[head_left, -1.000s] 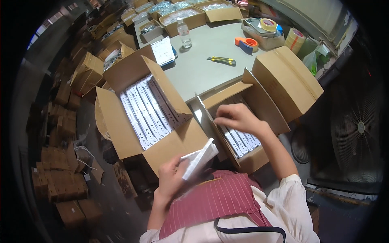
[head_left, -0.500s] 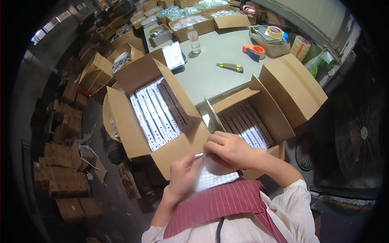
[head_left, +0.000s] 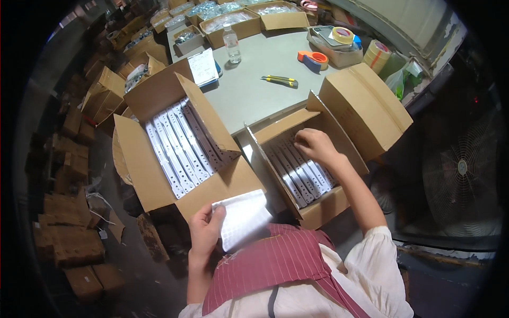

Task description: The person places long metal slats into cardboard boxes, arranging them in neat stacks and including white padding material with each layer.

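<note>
My left hand (head_left: pixel 204 231) grips the left edge of a white sheet (head_left: pixel 243 216) patterned with small round shapes, like a sticker sheet, in front of my apron. Over the right cardboard box (head_left: pixel 339 203), my right hand (head_left: pixel 317 146) has its fingers pinched together; whatever they hold is too small to make out. Beneath that hand lie silvery perforated metal rails (head_left: pixel 295 170), packed side by side in the box. More such rails (head_left: pixel 177 148) fill the open left cardboard box (head_left: pixel 130 159), whose near flap (head_left: pixel 222 185) reaches almost to the sheet.
On the grey table (head_left: pixel 254 106) are a yellow-black utility knife (head_left: pixel 280 81), an orange-blue tape dispenser (head_left: pixel 314 61), a clear bottle (head_left: pixel 231 45) and a clipboard (head_left: pixel 203 67). Cartons of bagged parts (head_left: pixel 230 22) line the far end. A fan (head_left: pixel 461 167) stands at right.
My right hand has left the sheet and reached forward over the right box. My left hand keeps the sheet, now tilted and further left. The whole view has shifted.
</note>
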### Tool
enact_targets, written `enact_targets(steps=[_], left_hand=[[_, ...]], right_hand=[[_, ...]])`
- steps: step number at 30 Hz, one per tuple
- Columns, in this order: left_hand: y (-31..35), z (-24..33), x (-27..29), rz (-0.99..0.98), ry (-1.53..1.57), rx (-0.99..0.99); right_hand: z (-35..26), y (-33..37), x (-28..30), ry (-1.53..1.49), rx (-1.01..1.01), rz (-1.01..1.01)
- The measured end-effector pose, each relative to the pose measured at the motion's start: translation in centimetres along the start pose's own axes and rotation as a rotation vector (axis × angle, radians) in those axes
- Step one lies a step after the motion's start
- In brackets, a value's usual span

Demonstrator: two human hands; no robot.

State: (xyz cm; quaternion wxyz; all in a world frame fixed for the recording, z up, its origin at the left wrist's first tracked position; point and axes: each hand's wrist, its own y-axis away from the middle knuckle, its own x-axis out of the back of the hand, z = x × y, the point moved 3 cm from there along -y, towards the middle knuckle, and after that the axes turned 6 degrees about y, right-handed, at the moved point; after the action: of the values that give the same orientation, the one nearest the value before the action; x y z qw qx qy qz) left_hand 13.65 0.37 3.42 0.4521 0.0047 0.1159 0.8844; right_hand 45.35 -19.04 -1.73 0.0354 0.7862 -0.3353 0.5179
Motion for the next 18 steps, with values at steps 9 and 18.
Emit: enact_targets(steps=[9,18], left_hand=[[0.9,-0.7,0.3,0.108,-0.209,-0.05],[1.3,-1.1,0.6,0.173,-0.153,-0.052]], right_hand=[[11.0,0.0,-12.0,0.188,-0.244,-0.732],[13.7,-2.2,-12.4,0.052,-0.171,-0.531]])
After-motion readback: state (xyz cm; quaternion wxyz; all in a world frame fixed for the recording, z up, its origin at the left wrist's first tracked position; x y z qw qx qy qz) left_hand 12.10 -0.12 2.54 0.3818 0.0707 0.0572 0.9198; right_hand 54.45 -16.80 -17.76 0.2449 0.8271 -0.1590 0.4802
